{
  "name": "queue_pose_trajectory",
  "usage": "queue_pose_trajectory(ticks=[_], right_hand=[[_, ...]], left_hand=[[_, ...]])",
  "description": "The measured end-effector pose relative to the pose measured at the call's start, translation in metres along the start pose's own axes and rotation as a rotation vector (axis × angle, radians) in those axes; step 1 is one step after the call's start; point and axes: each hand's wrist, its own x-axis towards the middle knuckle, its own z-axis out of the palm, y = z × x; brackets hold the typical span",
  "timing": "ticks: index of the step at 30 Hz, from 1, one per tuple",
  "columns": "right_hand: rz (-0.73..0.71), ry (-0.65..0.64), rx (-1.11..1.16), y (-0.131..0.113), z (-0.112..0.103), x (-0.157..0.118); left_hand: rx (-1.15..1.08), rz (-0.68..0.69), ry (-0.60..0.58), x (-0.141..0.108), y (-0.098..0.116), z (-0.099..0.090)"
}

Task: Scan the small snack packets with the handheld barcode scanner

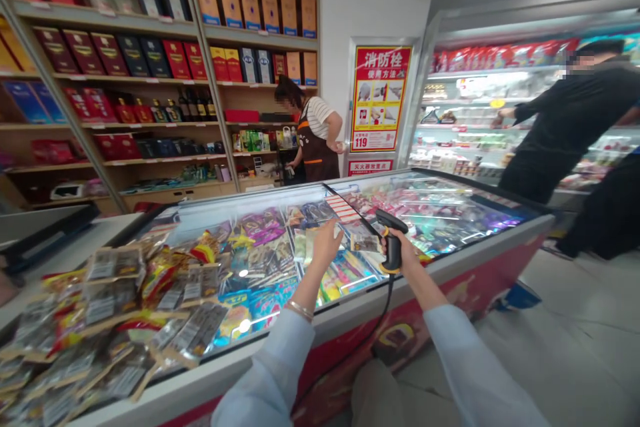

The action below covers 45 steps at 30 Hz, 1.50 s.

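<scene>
Head view: the right hand is clamping its grip on the scanner; the left hand is hovering, grip loosely apart; a packet is showing beside the scanner, over the freezer; scanning seems under way, next calling for steady aim.

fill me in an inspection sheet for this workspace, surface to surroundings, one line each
surface: glass-topped freezer, colourful packs visible through the glass
job's things: scanner; small packet beside it, unclear whether held
clutter: overlapping pile of snack packets at picture left; blue item low beside the freezer, too blurred to name
hands: right hand grips the scanner; left hand is over the glass, no held thing visible
cables: scanner cable hangs down past the freezer front
surroundings: shelves of boxes, wall poster, person in apron, person in dark clothes
</scene>
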Motion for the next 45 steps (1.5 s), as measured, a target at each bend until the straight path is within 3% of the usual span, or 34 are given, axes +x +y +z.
queue_pose_trajectory(ticks=[6,12,16,20,27,45], right_hand=[[-0.041,0.088,0.008,0.015,-0.036,0.007],[-0.041,0.102,0.004,0.016,-0.038,0.010],[-0.009,0.093,-0.010,0.018,-0.037,0.011],[0.008,0.100,-0.030,0.020,-0.038,0.013],[0.014,0.134,-0.066,0.021,-0.039,0.015],[-0.005,0.157,-0.085,0.022,-0.037,0.015]], left_hand=[[-0.014,-0.046,-0.165,0.008,0.004,0.051],[0.058,-0.020,-0.259,0.013,-0.007,0.081],[0.207,0.022,-0.329,0.012,-0.008,0.092],[0.325,0.089,-0.374,0.008,-0.007,0.091],[0.344,0.083,-0.373,0.007,-0.008,0.085],[0.275,-0.085,-0.405,0.010,-0.006,0.067]])
